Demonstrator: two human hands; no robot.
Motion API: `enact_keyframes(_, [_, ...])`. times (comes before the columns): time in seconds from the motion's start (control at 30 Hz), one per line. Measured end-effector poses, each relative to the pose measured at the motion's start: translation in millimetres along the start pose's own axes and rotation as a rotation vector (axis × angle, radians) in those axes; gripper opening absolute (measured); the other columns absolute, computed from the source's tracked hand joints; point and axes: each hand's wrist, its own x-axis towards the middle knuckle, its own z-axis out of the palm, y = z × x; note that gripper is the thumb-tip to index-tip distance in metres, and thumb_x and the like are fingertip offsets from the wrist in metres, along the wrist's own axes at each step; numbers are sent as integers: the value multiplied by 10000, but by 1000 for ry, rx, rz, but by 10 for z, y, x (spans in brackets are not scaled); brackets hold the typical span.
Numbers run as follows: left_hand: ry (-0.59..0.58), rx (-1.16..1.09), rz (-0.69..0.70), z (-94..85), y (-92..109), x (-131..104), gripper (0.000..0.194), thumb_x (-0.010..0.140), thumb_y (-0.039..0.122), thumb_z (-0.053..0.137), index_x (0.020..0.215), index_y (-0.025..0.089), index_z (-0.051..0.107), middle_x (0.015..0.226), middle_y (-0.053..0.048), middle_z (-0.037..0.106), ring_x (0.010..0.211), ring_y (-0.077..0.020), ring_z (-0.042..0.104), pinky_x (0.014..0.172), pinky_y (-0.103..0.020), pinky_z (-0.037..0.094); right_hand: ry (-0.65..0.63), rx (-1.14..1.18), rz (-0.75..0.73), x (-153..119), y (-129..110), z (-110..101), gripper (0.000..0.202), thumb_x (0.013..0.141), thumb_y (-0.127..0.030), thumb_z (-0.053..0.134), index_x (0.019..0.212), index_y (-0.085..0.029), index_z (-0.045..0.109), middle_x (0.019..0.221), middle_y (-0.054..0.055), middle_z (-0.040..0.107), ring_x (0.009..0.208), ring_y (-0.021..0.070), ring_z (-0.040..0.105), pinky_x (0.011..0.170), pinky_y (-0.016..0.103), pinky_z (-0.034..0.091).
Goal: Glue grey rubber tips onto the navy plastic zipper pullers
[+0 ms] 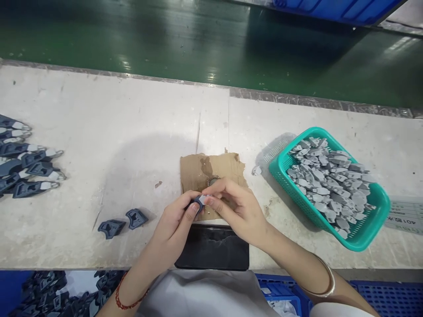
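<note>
Between both hands, above a stained cardboard piece [191,171], a dark blue plastic part meets a small light grey piece [204,199]. My left hand [175,224] pinches the dark blue plastic part [198,203] between thumb and fingers. From the other side, my right hand [238,209] grips the grey piece with thumb and index finger. The fingers cover much of both, so I cannot tell how far they are joined. Two loose dark blue parts [111,228] lie to the left. One grey piece [257,170] rests beside the cardboard.
A green basket [373,224] full of grey pieces stands at right. Several joined blue-and-grey parts [36,169] lie at far left. A black phone-like slab [214,251] sits near the front edge. Below are bins of dark parts [49,295]; a green belt [198,48] runs behind.
</note>
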Motion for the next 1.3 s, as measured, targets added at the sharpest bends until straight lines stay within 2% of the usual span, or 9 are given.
enact_keyframes(0.13, [109,-228,-93,82,85,-51,300,1032,482,586,1124,244,744,880,-11,678,855,-176,633,789,-255,512,-16,-281,-299,3,-52,-20,430,964,-241,624,1385,-224,540,1104,94,721,998,230,702,856,387,602])
enact_keyframes(0.23, [103,-360,-117,170,126,-84,308,993,514,648,1090,247,766,887,-18,706,871,-181,645,817,-258,528,-8,-434,-382,1,-86,-5,653,868,-301,726,1457,-206,462,1299,153,666,1039,260,696,884,426,606])
enact_keyframes(0.33, [97,-446,-133,253,143,-98,293,988,502,664,1045,238,778,933,-32,723,920,-185,642,833,-257,516,37,-533,-401,-6,-92,4,603,851,-275,726,1400,-216,483,1268,143,680,938,241,709,817,397,613])
enact_keyframes(0.57, [2,-647,-304,325,257,-107,351,912,555,734,922,205,750,901,-59,710,915,-224,649,808,-312,544,104,-665,-530,-7,-97,-57,450,847,-262,659,1280,-225,544,1082,125,723,922,280,706,763,391,585])
enact_keyframes(0.83, [-10,-679,-303,334,222,-107,389,898,535,758,743,187,677,767,-22,580,785,-162,562,769,-262,523,85,-642,-534,-41,-58,-43,458,824,-226,660,1268,-225,551,1022,108,717,874,265,710,730,366,583])
enact_keyframes(0.97, [38,-634,-326,294,229,-106,372,864,554,785,812,194,706,808,-30,596,797,-169,558,764,-269,529,88,-608,-498,-50,-79,-39,410,835,-185,643,1236,-213,560,1020,94,716,861,232,706,731,335,584])
enact_keyframes(1.07, [50,-611,-304,278,249,-92,340,860,525,779,795,199,707,804,-32,606,794,-180,563,724,-274,526,68,-660,-516,-26,-83,-30,374,859,-257,661,1217,-174,588,1081,138,717,956,271,706,798,387,591])
enact_keyframes(1.23, [59,-616,-217,240,233,-45,519,903,655,598,636,210,604,559,-1,473,551,-160,464,497,-294,369,-116,-558,-620,35,-93,-107,562,941,-455,680,1373,-120,547,1233,182,728,1135,281,702,905,412,598])
enact_keyframes(1.3, [60,-505,-165,160,200,-47,571,893,672,588,553,218,522,473,26,359,470,-133,359,469,-297,253,-99,-540,-626,27,-155,-236,388,973,-391,663,1285,-165,616,1163,146,757,1085,264,720,874,395,593])
